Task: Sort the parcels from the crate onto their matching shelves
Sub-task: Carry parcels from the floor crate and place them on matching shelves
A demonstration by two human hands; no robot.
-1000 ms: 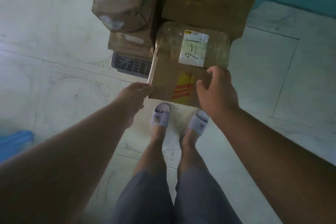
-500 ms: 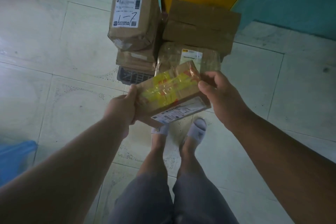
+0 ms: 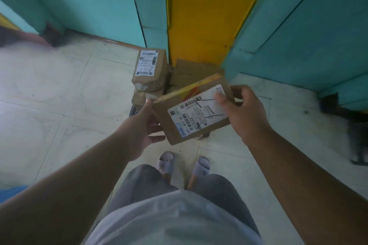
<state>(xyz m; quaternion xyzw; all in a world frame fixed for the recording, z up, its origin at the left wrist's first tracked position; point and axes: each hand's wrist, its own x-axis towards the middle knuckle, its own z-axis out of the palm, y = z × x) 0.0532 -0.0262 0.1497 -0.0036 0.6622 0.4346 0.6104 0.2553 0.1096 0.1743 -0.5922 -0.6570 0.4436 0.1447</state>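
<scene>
We've got the parcel (image 3: 194, 113) up in both hands, chest-high over the floor, label (image 3: 199, 110) facing us with black pen marks scrawled across it. Our left hand (image 3: 146, 125) cups the left edge, thumb along the top corner, fingers curled underneath. Our right hand (image 3: 246, 113) pinches the right end, thumb pressed on the label's corner.

Down behind it sits the crate (image 3: 135, 110), just a dark sliver showing under the heap. Piled on it: a tall box (image 3: 150, 71) with its own white label, more brown boxes (image 3: 191, 73) beside and beneath.

The floor (image 3: 59, 95) is pale tile, speckled by the crate. Teal panels (image 3: 89, 2) rise behind, a yellow panel (image 3: 201, 16) between them. Our slippers (image 3: 166, 162) stand just below the parcel.

Half a second ago the parcel showed its yellow-taped face and sat lower; now it's flipped label-up, lifted clear of the heap, and our view has tipped up to take in the wall.
</scene>
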